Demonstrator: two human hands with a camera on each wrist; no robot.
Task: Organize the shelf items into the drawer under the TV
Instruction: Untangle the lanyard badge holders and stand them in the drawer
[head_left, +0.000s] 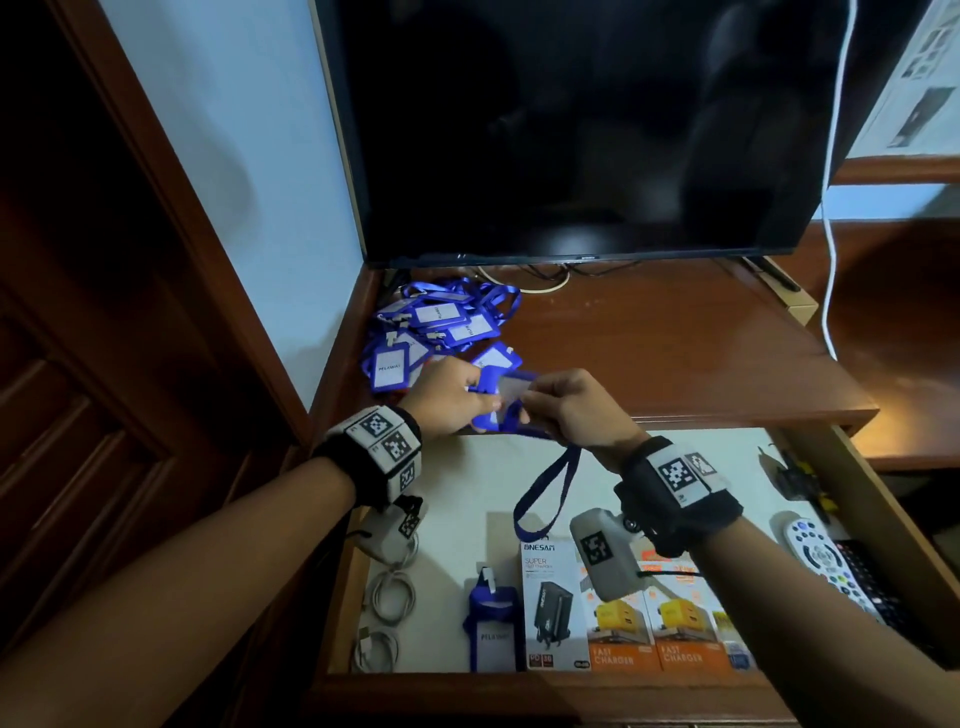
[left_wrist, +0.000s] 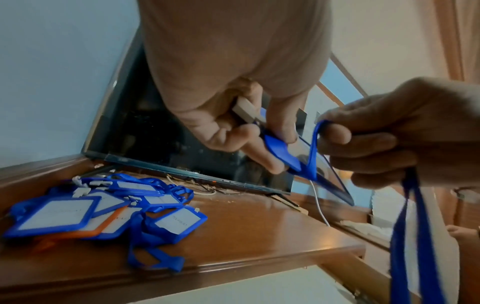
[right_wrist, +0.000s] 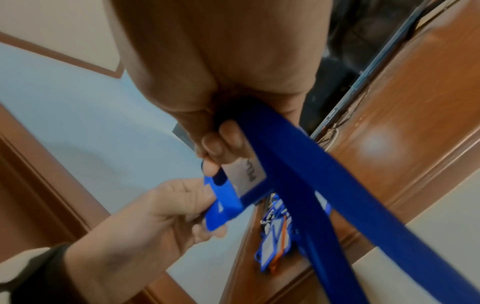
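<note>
Both hands hold one blue badge holder (head_left: 506, 397) over the shelf's front edge. My left hand (head_left: 451, 397) pinches its blue frame (left_wrist: 281, 152) and clip end. My right hand (head_left: 563, 410) pinches the card side (right_wrist: 245, 174) and grips the blue lanyard (head_left: 548, 493), whose loop hangs down into the open drawer (head_left: 878, 519). A pile of several blue badge holders (head_left: 441, 325) with lanyards lies on the wooden shelf (head_left: 675, 353) under the TV (head_left: 571, 130); the pile (left_wrist: 103, 205) includes one orange-edged holder. Another badge holder (head_left: 493, 629) lies in the drawer.
In the drawer lie charger boxes (head_left: 623, 613), coiled white cables (head_left: 387, 597), two remotes (head_left: 826, 561) and small dark parts (head_left: 795, 478) at the right. A white cable (head_left: 831, 208) hangs beside the TV. A wooden door (head_left: 78, 364) stands at the left.
</note>
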